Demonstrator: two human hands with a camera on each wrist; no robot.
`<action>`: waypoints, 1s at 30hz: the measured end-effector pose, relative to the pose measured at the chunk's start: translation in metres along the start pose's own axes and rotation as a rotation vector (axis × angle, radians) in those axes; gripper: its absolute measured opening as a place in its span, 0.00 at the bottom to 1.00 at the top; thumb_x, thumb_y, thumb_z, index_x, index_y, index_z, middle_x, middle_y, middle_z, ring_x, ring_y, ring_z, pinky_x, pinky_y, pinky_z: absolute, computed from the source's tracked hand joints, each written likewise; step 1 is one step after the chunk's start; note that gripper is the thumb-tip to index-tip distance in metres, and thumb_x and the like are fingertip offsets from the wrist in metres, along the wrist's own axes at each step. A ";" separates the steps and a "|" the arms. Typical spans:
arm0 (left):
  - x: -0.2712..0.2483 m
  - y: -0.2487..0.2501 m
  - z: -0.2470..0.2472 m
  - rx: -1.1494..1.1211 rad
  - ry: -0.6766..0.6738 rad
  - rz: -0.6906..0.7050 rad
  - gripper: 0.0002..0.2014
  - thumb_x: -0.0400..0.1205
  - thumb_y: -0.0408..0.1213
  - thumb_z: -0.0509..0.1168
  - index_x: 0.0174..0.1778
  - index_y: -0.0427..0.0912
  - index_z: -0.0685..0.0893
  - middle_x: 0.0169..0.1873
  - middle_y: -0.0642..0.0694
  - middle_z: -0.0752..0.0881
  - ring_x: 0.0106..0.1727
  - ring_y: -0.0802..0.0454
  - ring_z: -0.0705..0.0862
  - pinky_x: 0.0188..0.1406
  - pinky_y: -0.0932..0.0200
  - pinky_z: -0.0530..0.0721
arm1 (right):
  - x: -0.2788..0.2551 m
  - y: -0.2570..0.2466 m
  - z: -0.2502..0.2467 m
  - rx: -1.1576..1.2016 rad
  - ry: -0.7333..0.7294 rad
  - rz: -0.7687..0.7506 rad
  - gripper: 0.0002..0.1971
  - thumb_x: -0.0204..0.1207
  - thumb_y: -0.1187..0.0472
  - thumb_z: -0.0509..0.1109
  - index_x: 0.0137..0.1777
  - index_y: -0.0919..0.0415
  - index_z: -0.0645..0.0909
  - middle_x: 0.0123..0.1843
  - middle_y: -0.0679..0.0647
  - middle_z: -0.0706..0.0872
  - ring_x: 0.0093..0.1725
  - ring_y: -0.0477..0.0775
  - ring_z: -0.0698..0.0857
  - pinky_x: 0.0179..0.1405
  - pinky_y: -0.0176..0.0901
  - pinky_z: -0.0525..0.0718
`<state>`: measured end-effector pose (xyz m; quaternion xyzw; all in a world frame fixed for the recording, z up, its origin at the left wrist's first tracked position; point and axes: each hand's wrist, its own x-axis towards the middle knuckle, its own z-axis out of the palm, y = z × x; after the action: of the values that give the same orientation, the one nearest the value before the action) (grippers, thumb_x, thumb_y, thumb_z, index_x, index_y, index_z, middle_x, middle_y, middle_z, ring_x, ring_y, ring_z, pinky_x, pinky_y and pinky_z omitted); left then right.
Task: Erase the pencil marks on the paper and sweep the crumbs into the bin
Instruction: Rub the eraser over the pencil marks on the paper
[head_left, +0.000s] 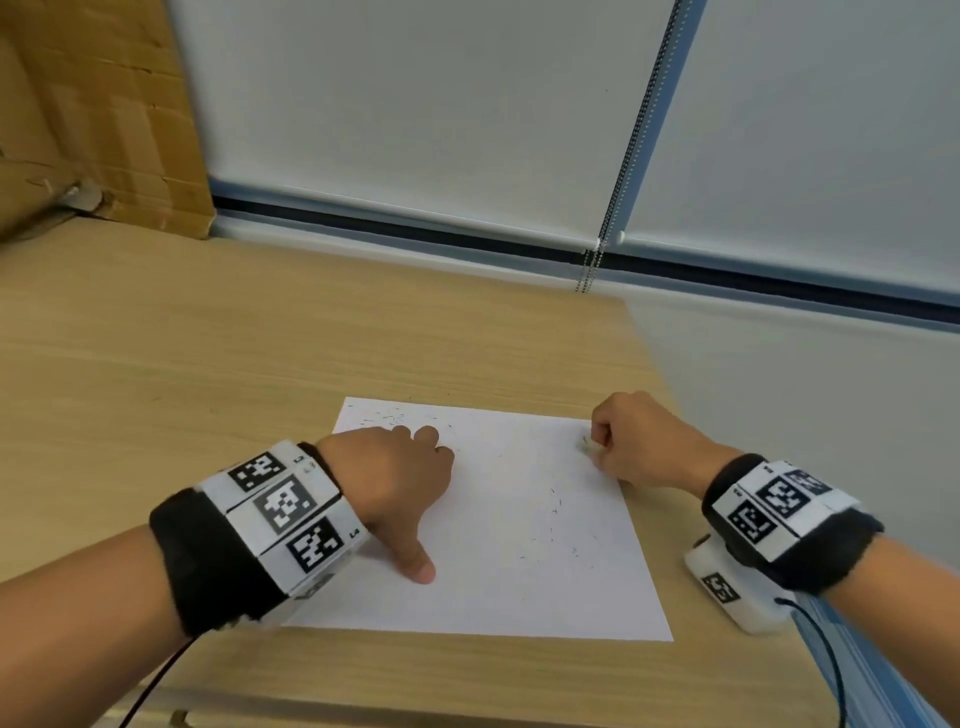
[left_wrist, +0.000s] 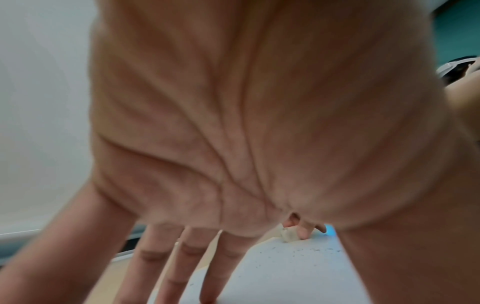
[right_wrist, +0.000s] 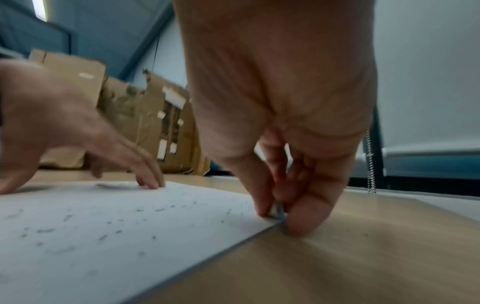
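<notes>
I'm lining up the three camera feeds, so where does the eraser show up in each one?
Head: the eraser is at the paper's far right edge, pinched by the right hand.
Left wrist: low centre-right, a pale block past the left hand's palm.
Right wrist: barely visible between the fingertips, bottom centre-right.
Shared landmark: the paper's crumbs.

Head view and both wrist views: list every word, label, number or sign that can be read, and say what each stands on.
No text reads with certainty.
Left wristband: square black-and-white code markers, no words; the tiny characters at its edges are too small to read.
Right wristband: code markers, no words.
White box under the right wrist: one code marker, no words.
Paper: only eraser crumbs and faint marks.
Cardboard boxes: pale labels, blurred, unreadable.
</notes>
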<state>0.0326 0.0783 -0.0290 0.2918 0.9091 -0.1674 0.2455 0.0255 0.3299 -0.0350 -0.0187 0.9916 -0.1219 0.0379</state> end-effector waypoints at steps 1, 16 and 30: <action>0.000 -0.001 0.001 -0.007 0.002 0.001 0.48 0.69 0.65 0.73 0.76 0.38 0.63 0.70 0.43 0.67 0.68 0.42 0.73 0.55 0.46 0.79 | 0.002 0.001 0.000 0.009 0.021 -0.001 0.11 0.77 0.59 0.70 0.37 0.67 0.83 0.39 0.60 0.87 0.34 0.54 0.80 0.33 0.43 0.79; -0.004 -0.007 0.010 -0.027 -0.003 0.013 0.50 0.70 0.64 0.74 0.78 0.38 0.61 0.74 0.42 0.64 0.73 0.42 0.68 0.62 0.43 0.79 | 0.074 0.036 -0.034 0.104 -0.044 0.232 0.05 0.72 0.67 0.77 0.41 0.66 0.83 0.34 0.60 0.87 0.29 0.54 0.85 0.37 0.46 0.91; -0.004 -0.010 0.008 -0.035 -0.015 0.004 0.52 0.70 0.64 0.73 0.80 0.38 0.58 0.75 0.43 0.62 0.74 0.43 0.66 0.61 0.42 0.79 | 0.037 0.008 -0.001 -0.023 -0.179 -0.129 0.15 0.72 0.60 0.77 0.59 0.58 0.81 0.51 0.48 0.81 0.47 0.45 0.79 0.43 0.28 0.76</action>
<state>0.0322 0.0654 -0.0315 0.2882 0.9094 -0.1533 0.2576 -0.0117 0.3363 -0.0391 -0.0938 0.9823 -0.1108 0.1183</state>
